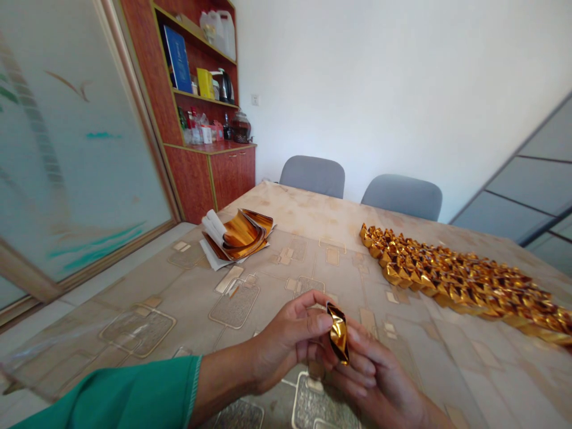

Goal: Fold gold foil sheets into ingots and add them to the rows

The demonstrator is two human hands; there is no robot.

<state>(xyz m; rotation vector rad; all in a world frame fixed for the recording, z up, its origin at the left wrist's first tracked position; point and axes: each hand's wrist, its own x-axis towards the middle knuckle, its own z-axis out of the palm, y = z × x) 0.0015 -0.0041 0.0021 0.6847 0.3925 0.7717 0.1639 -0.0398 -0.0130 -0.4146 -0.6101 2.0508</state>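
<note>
A small folded piece of gold foil paper (338,332) is held upright between both of my hands, just above the table. My left hand (286,341), with a green sleeve behind it, pinches the piece from the left with thumb and fingers. My right hand (379,381) cups it from below and the right, fingers curled against it. A stack of flat gold foil sheets (239,233) lies at the far left of the table. Many folded gold pieces (460,275) lie in packed rows along the right side.
The table (179,298) has a beige patterned cover. Two grey chairs (313,174) stand at its far edge against a white wall. A red-brown shelf cabinet (201,119) with bottles and books stands at the back left, beside a frosted sliding door (67,149).
</note>
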